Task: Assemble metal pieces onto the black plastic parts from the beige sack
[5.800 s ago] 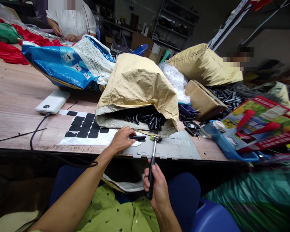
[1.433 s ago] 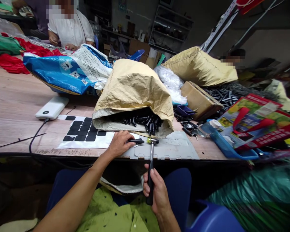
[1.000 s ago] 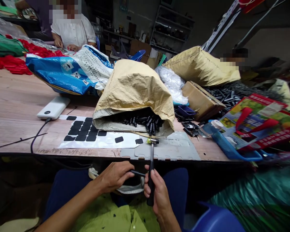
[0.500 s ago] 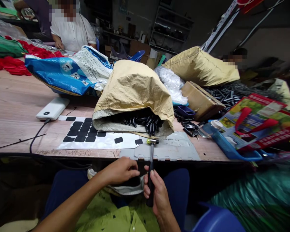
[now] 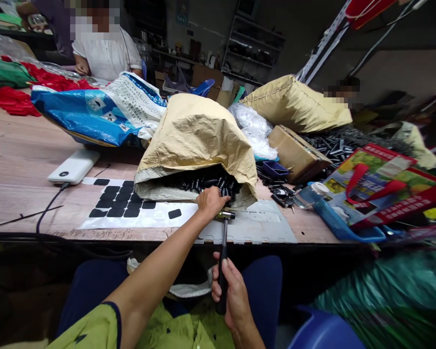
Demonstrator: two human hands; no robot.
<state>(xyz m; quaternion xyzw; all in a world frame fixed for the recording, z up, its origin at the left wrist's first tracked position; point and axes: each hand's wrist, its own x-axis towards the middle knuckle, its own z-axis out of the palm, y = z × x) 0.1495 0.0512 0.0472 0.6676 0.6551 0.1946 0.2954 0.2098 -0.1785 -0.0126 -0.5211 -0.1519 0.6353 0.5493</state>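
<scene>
My right hand is wrapped round the black handle of a small hammer, whose head rests on the grey foam mat at the table's front edge. My left hand reaches to the mouth of the tan woven sack, its fingers curled among the black plastic parts spilling out. What the fingers hold is hidden. A white backing sheet with black square pads lies left of the hand.
A white power bank with a cable lies on the wooden table. A blue printed sack, a cardboard box, a second tan sack and a colourful bag crowd the back and right. A person in white sits far left.
My left hand took a black part from the mat down to the bag on my lap, then rose and reached forward into the sack's mouth. The hammer stayed in place.
</scene>
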